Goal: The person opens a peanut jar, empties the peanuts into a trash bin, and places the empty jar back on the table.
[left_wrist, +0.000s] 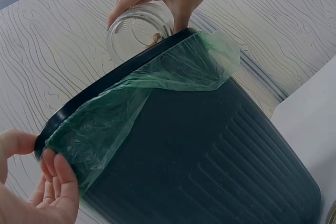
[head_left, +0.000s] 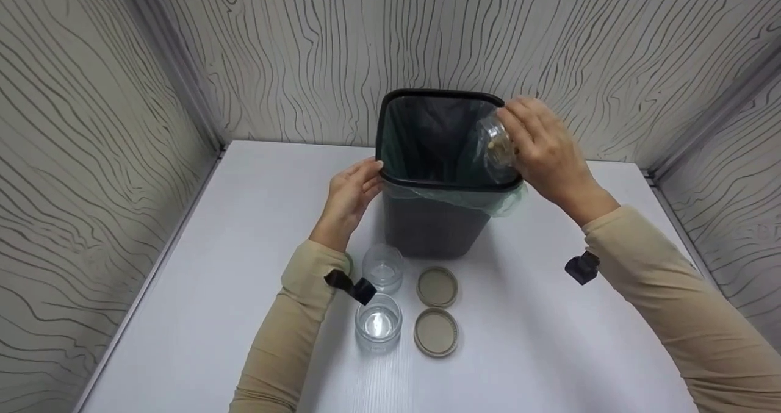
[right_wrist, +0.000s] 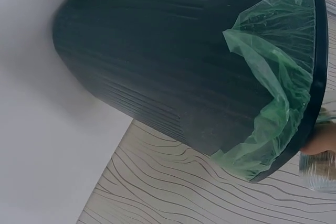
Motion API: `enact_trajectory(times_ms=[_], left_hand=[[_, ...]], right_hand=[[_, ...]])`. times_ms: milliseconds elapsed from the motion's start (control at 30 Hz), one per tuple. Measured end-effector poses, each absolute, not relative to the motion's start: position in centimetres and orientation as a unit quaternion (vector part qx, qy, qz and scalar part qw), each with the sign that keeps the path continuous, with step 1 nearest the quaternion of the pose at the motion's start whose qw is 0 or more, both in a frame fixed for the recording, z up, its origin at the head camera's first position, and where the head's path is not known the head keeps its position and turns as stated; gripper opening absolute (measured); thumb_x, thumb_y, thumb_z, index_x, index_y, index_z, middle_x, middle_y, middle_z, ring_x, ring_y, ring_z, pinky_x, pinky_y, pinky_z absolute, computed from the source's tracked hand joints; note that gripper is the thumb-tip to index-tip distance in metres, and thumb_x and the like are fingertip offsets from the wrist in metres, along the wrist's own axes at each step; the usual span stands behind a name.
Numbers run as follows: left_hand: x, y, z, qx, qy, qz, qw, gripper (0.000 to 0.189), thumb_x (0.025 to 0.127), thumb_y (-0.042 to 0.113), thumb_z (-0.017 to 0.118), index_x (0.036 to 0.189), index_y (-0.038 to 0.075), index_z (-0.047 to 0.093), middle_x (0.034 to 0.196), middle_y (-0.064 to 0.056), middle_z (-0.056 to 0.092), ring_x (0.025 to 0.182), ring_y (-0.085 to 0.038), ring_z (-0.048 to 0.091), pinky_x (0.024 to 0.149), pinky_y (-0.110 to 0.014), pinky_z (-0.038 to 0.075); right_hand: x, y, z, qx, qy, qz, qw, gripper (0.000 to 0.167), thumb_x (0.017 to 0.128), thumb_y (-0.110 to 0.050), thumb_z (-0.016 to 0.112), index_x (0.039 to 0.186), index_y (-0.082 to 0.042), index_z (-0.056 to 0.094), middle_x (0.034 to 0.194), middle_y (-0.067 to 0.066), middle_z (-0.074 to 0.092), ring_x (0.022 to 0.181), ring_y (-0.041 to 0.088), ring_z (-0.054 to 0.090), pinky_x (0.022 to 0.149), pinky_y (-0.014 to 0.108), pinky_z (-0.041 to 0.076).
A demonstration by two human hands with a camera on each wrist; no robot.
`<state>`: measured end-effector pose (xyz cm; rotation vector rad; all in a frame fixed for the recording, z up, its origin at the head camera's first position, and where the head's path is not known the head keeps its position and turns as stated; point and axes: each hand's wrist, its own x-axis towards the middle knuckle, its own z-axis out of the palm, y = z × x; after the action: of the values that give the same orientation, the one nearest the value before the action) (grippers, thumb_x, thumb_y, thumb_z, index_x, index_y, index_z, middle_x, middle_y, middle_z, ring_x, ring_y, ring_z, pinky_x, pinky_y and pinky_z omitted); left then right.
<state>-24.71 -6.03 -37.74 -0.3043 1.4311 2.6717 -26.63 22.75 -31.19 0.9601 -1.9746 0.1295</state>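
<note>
A dark trash bin (head_left: 427,230) stands on the white table, with a thin green bag (left_wrist: 178,69) lining it and folded over its rim. My left hand (head_left: 354,196) pinches the bin's rim at the left, thumb and fingers on either side of it in the left wrist view. At the bin's right side, my right hand (head_left: 546,150) grips a clear glass jar (head_left: 499,147) tipped sideways over the opening. Some small brownish bits (left_wrist: 156,39) show inside this jar. The bottom of the bin's inside is too dark to make out.
Two clear glass jars, one nearer the bin (head_left: 382,269) and one nearer me (head_left: 378,324), stand before it. Right of them lie two round beige lids (head_left: 437,286). A green curved edge (head_left: 349,264) peeks from behind my left cuff. Wood-patterned panels (head_left: 293,53) enclose the table.
</note>
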Motion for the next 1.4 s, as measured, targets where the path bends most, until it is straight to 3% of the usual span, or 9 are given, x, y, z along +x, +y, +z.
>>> enact_trajectory(times_ms=[300,500,867,1400], left_hand=[[-24.65,-6.11,-37.78,-0.099,0.474,0.874,0.049,0.041,0.092,0.004,0.057,0.13,-0.01,0.05,0.09,-0.004,0.065,0.072,-0.006,0.063,0.067,-0.016,0.053],[-24.67,-6.07,-37.76,-0.097,0.467,0.877,0.05,0.041,0.092,0.003,0.057,0.13,-0.01,0.049,0.086,-0.002,0.065,0.071,-0.007,0.062,0.066,-0.017,0.053],[-24.73,-6.03,-37.65,-0.105,0.465,0.878,0.049,0.04,0.092,0.003,0.056,0.129,-0.011,0.05,0.08,0.0,0.065,0.068,-0.006,0.061,0.064,-0.017,0.053],[-24.83,-5.85,-37.72,-0.108,0.456,0.882,0.046,0.041,0.092,0.001,0.055,0.13,-0.013,0.048,0.076,0.002,0.065,0.067,-0.005,0.061,0.064,-0.017,0.052]], right_hand=[[-26.9,22.93,-31.27,0.422,-0.783,0.024,0.456,0.053,0.073,0.02,0.058,0.125,0.007,0.056,0.121,0.027,0.061,0.116,0.042,0.056,0.103,0.051,0.047],[-26.97,22.68,-31.34,0.424,-0.774,0.016,0.47,0.044,0.082,0.02,0.051,0.123,0.007,0.057,0.121,0.026,0.061,0.115,0.041,0.057,0.1,0.052,0.049],[-26.99,22.6,-31.31,0.423,-0.77,0.019,0.477,0.04,0.087,0.016,0.051,0.125,0.006,0.057,0.123,0.025,0.062,0.117,0.04,0.057,0.104,0.05,0.048],[-27.0,22.73,-31.36,0.44,-0.765,0.008,0.47,0.045,0.082,0.02,0.05,0.125,0.007,0.057,0.123,0.024,0.062,0.116,0.039,0.058,0.1,0.05,0.05]])
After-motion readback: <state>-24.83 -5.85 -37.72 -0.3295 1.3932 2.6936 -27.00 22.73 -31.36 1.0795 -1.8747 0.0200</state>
